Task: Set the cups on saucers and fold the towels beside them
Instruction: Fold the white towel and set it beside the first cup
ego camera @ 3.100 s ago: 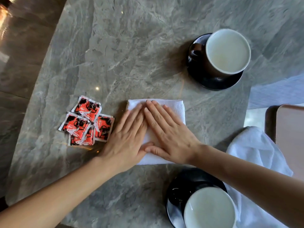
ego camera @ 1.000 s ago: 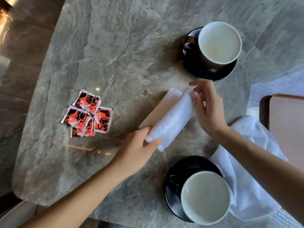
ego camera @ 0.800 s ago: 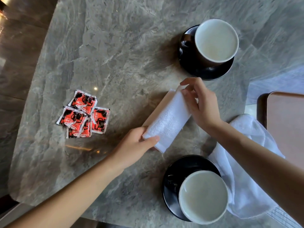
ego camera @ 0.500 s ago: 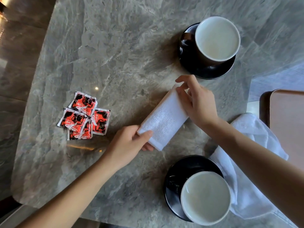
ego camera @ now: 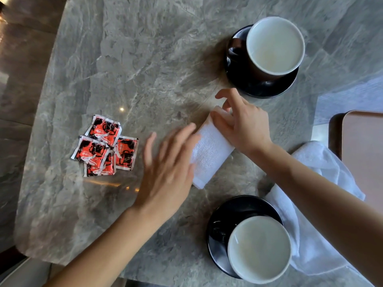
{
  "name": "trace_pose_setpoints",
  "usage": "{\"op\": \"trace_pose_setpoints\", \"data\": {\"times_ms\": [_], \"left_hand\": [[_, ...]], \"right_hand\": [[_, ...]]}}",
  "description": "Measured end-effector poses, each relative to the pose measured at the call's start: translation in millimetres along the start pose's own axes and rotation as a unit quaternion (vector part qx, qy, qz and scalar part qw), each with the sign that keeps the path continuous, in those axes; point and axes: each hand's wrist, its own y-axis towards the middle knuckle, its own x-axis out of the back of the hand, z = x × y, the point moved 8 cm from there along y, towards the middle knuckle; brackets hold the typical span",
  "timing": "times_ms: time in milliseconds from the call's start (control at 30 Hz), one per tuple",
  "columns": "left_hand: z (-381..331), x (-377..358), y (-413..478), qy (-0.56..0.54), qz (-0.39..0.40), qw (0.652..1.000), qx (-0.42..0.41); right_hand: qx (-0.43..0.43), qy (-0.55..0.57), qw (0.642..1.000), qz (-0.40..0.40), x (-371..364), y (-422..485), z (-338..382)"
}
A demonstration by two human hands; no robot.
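Note:
A narrow folded white towel [ego camera: 209, 154] lies slantwise on the grey marble table [ego camera: 134, 59]. My right hand [ego camera: 240, 123] holds its far end with curled fingers. My left hand [ego camera: 167, 168], blurred, has its fingers straight and spread beside the towel's near half, the fingertips over its left edge. One dark cup [ego camera: 273, 46] stands on a black saucer [ego camera: 248, 88] at the far right. Another cup [ego camera: 259, 249] sits on a black saucer [ego camera: 228, 212] close to me. A second white towel [ego camera: 317, 235] lies loose and crumpled at the right, partly under my right forearm.
Several red and black sachets [ego camera: 105, 146] lie in a cluster left of my left hand. A brown tray or chair surface [ego camera: 364, 154] is off the table's right edge. The table's near edge runs along the bottom left.
The towel went from a flat wide fold to a narrow slanted one. My left hand has let go of its near end and now has its fingers spread. My right hand stays at the far end.

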Motion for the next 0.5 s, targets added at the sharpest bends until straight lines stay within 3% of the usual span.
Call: {"op": "trace_pose_setpoints", "data": {"times_ms": [133, 300, 500], "left_hand": [[-25.0, -29.6, -0.3, 0.081, 0.085, 0.988, -0.096], [-19.6, -45.3, -0.7, 0.143, 0.132, 0.976, -0.094], [-20.1, -49.3, -0.4, 0.177, 0.146, 0.968, -0.097]], "right_hand": [[0.003, 0.002, 1.000, -0.003, 1.7, -0.1, 1.8], [0.005, 0.004, 1.000, -0.005, 1.8, -0.1, 3.5], [0.086, -0.047, 0.995, 0.003, 1.6, -2.3, 24.1]]}}
